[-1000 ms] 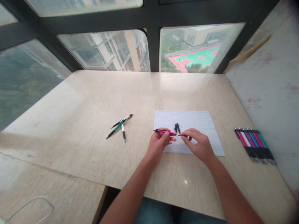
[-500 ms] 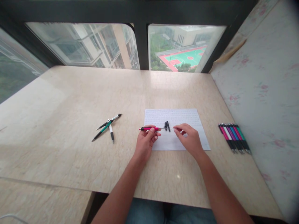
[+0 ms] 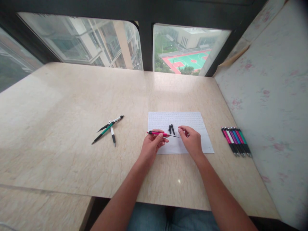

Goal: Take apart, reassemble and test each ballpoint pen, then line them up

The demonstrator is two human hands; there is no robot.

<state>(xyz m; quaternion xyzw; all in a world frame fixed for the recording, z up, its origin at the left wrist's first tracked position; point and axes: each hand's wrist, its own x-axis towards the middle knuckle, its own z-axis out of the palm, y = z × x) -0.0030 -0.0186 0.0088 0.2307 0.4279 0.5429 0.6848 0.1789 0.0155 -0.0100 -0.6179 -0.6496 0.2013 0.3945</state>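
My left hand (image 3: pixel 154 144) is closed around a pink pen barrel (image 3: pixel 157 133), with its black end pointing left. From the barrel's right end a thin dark refill (image 3: pixel 173 136) sticks out, sloping slightly down to the right. Close to the refill's tip, my right hand (image 3: pixel 191 139) has thumb and forefinger pinched together; whatever sits between them is too small to make out. Beyond the hands, small black pen parts (image 3: pixel 171 129) lie on a sheet of lined paper (image 3: pixel 192 118), which is partly covered by the hands.
Several pens lie crossed at the left, among them a green pen (image 3: pixel 103 133) and a white pen (image 3: pixel 112 134). At the right, a row of colored pens (image 3: pixel 235 141) lies near the papered wall (image 3: pixel 271 112). Windows stand behind the stone desktop (image 3: pixel 72 154).
The pink pen has tipped so its refill slopes down to the right. My right fingertips now sit slightly above the refill's tip instead of in line with it. The camera view has shifted slightly.
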